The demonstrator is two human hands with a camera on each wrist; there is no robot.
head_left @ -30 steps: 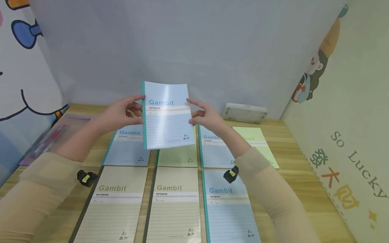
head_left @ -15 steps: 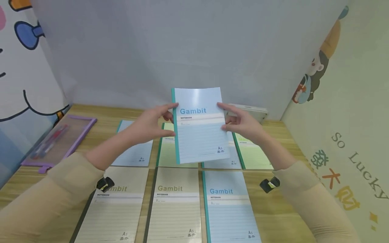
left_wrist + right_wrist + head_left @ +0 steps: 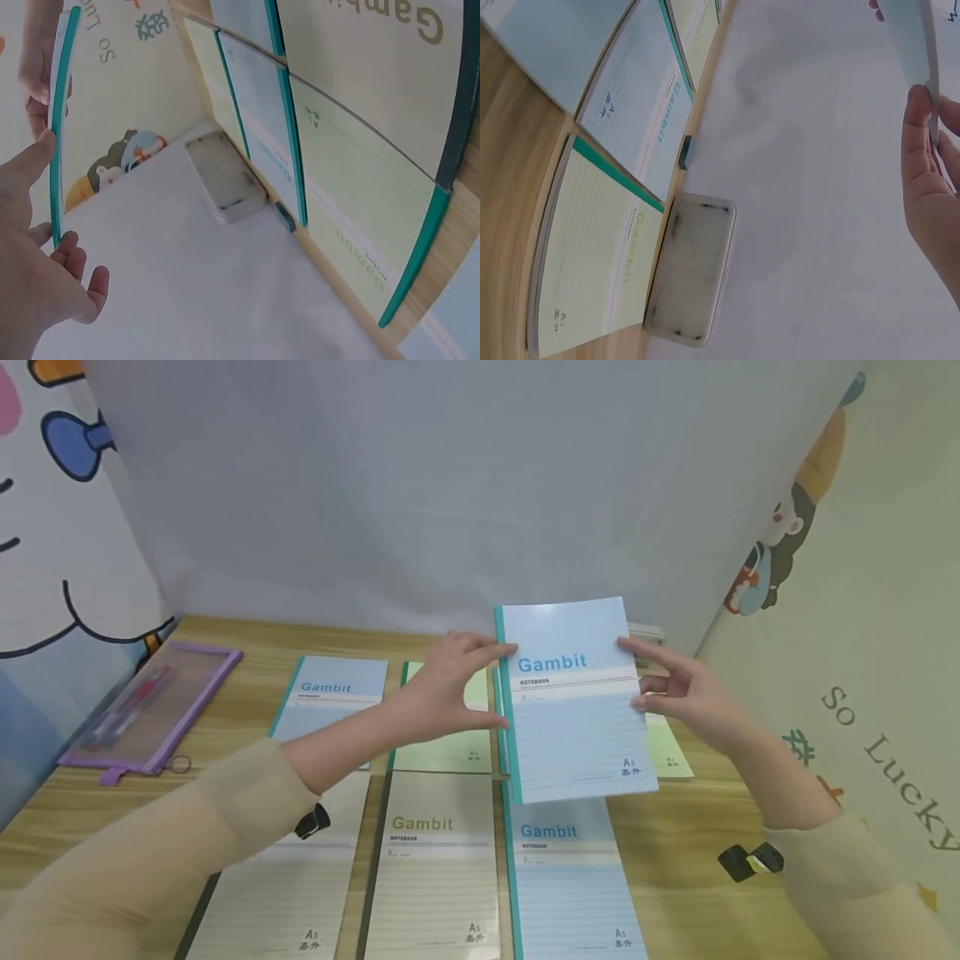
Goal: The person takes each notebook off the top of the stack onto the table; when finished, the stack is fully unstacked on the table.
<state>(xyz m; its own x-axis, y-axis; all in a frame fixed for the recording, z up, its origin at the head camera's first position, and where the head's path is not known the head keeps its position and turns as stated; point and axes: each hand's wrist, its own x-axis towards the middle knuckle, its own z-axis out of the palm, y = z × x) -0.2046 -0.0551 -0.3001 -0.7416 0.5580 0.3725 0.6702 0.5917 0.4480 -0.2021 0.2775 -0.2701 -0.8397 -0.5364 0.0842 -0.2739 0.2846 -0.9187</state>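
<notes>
A blue notebook with a teal spine is held up above the table, its cover facing me. My left hand pinches its spine side between thumb and fingers. On the opposite edge, my right hand grips with thumb and fingers. The left wrist view shows the notebook nearly edge-on, slightly bowed. Beneath it lie another blue notebook, partly covered, and a light green notebook. A second green notebook lies behind my left hand.
Two beige notebooks lie in the front row, the left one partly under my sleeve. A blue notebook lies at back left. Further left is a purple-edged mesh pouch with pens. A white case stands against the back wall.
Both hands have carried the held blue notebook to the right and somewhat lower and nearer. The pouch and the back-left notebook have come more into view.
</notes>
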